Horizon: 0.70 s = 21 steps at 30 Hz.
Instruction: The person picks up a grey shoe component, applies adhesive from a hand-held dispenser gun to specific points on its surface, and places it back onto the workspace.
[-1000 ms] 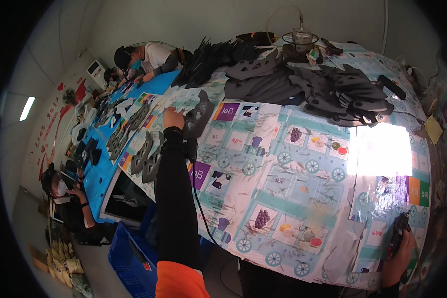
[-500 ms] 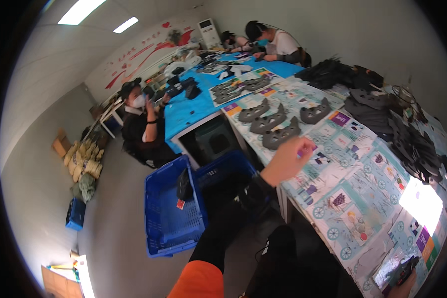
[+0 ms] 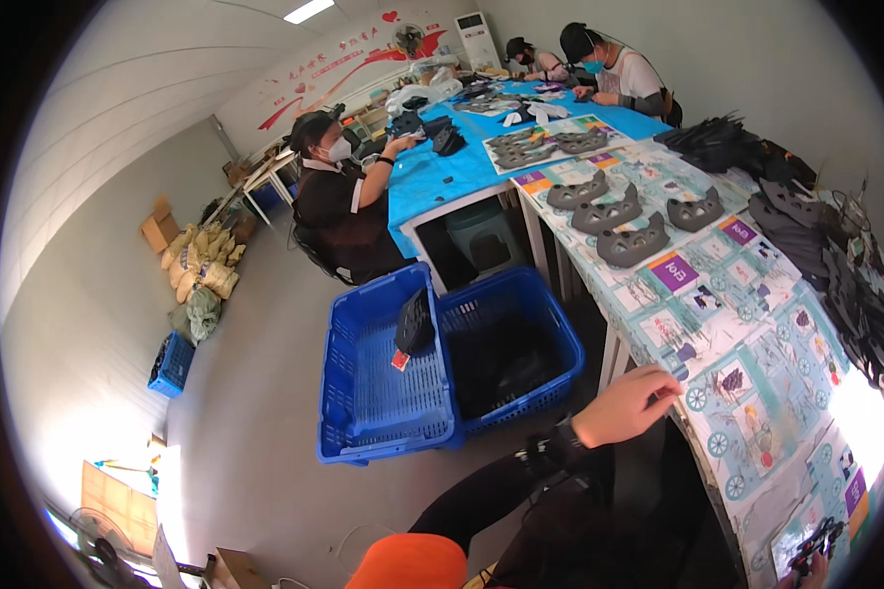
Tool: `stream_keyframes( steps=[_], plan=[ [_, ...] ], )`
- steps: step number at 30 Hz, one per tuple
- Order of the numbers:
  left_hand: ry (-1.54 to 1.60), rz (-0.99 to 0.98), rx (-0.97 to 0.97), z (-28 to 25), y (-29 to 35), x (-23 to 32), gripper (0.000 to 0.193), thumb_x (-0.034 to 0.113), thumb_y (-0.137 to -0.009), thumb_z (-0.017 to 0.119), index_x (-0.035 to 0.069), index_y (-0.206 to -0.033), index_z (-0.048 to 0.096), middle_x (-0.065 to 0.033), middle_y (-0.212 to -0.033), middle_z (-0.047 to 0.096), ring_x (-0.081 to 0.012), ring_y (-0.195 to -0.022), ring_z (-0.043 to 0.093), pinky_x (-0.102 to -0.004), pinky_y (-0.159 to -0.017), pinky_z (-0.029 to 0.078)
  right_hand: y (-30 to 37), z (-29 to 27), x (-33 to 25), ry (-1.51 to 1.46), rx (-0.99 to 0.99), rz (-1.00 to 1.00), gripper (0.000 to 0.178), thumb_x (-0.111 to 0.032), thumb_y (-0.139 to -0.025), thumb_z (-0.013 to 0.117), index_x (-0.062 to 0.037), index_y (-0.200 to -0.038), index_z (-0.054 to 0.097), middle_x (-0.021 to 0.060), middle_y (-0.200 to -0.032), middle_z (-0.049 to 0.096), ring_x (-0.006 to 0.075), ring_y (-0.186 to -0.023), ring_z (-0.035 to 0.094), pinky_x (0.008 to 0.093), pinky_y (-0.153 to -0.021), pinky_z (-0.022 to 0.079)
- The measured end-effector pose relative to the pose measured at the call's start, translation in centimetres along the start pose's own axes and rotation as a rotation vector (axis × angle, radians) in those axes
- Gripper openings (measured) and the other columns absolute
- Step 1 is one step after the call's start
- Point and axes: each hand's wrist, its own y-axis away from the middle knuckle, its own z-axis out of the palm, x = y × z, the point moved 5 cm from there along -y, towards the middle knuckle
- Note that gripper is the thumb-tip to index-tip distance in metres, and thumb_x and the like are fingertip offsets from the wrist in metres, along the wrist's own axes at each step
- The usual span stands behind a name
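My left hand [image 3: 627,404] hovers by the near left edge of the covered table, its fingers loosely bent and apart, with nothing seen in them. Beyond it, curved dark grey moulded pieces with holes lie in a loose group; the nearest piece [image 3: 634,242] and a separate one [image 3: 695,209] rest flat on the patterned cover [image 3: 702,329]. At the lower right rim my right hand [image 3: 812,577], mostly cut off, is closed on a small black object [image 3: 817,546] whose kind I cannot make out.
Two blue crates stand left of the table: the left crate [image 3: 336,393] holds a black piece, the right crate [image 3: 560,324] dark items. Heaped dark pieces [image 3: 859,314] line the table's right side. A masked person [image 3: 339,211] sits left of the blue-covered table [image 3: 417,201]; two others work farther back.
My left hand has drawn back from beside the grey pieces to the table's near edge. The view has swung left, so the table sits farther right. My right hand still holds the black object.
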Motion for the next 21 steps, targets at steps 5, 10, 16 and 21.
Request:
stream_keyframes(
  steps=[5, 10, 16, 21],
  plan=[
    [-0.027, 0.325, 0.036, 5.7, -5.0, 3.3, 0.009, 0.007, -0.096, 0.068, 0.004, -0.105, 0.069, -0.0101, -0.102, 0.065, -0.0328, -0.101, 0.063, -0.0415, -0.09, 0.05, 2.2, 2.7, -2.4, -0.035, 0.119, -0.116, 0.035, -0.033, -0.109, 0.061, 0.0002, -0.113, 0.073, 0.0182, -0.108, 0.069, 0.0369, -0.101, 0.065, 0.0501, -0.092, 0.052],
    [-0.033, 0.389, 0.016, 10.3, -7.2, 2.2, 0.008, 0.007, -0.095, 0.067, 0.007, -0.102, 0.069, -0.0077, -0.105, 0.064, -0.0298, -0.106, 0.06, -0.0422, -0.098, 0.045, 1.8, 4.0, -4.0, -0.067, 0.175, -0.138, 0.033, -0.03, -0.109, 0.062, 0.0004, -0.109, 0.074, 0.0181, -0.107, 0.069, 0.0381, -0.097, 0.065, 0.0506, -0.088, 0.052],
    [-0.007, 0.26, 0.03, 11.1, -7.5, 1.1, 0.01, 0.01, -0.094, 0.066, 0.006, -0.103, 0.069, -0.0082, -0.106, 0.064, -0.0304, -0.109, 0.059, -0.0422, -0.1, 0.044, 1.9, 5.4, -2.8, -0.076, 0.147, -0.099, 0.037, -0.036, -0.107, 0.065, -0.0001, -0.105, 0.074, 0.0177, -0.103, 0.07, 0.0385, -0.097, 0.066, 0.051, -0.088, 0.052],
    [0.002, 0.208, 0.048, 10.8, -7.6, 0.8, 0.01, 0.01, -0.095, 0.065, 0.005, -0.103, 0.068, -0.0088, -0.104, 0.064, -0.0314, -0.109, 0.058, -0.0422, -0.1, 0.044, 2.1, 6.3, -2.2, -0.067, 0.117, -0.079, 0.038, -0.036, -0.107, 0.064, 0.0007, -0.104, 0.074, 0.0176, -0.102, 0.069, 0.0401, -0.097, 0.065, 0.0521, -0.088, 0.05]
  ],
)
